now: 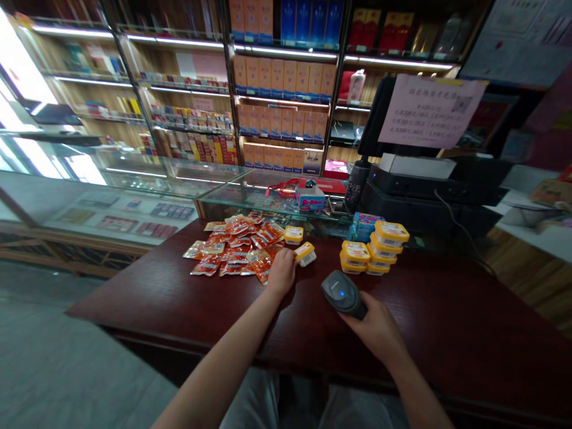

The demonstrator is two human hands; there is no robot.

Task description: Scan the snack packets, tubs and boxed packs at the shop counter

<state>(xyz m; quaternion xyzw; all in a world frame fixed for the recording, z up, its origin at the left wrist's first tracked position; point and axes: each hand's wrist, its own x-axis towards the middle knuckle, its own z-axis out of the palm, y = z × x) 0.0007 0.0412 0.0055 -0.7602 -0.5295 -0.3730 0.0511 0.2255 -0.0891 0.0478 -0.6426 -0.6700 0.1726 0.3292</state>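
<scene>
My left hand (282, 272) is closed on a small yellow-lidded plastic tub (306, 254), tilted so its barcode side shows. In my right hand (379, 328) is a dark barcode scanner (342, 293) with a blue light on top, its head pointing up and left toward the tub. Just behind the held tub sits another yellow-lidded tub (294, 234). Left of my left hand lies a heap of orange-red snack packets (239, 245). Stacked yellow-lidded tubs (388, 247) stand on the right, beyond the scanner.
All this is on a dark red wooden counter (214, 310). Behind stand a glass display case (250, 190), a small colourful box (310, 198) and a blue box (367, 224). A monitor (373, 119) with a pink paper sign (431, 110) rises at right. Stocked shelves (281, 98) line the wall.
</scene>
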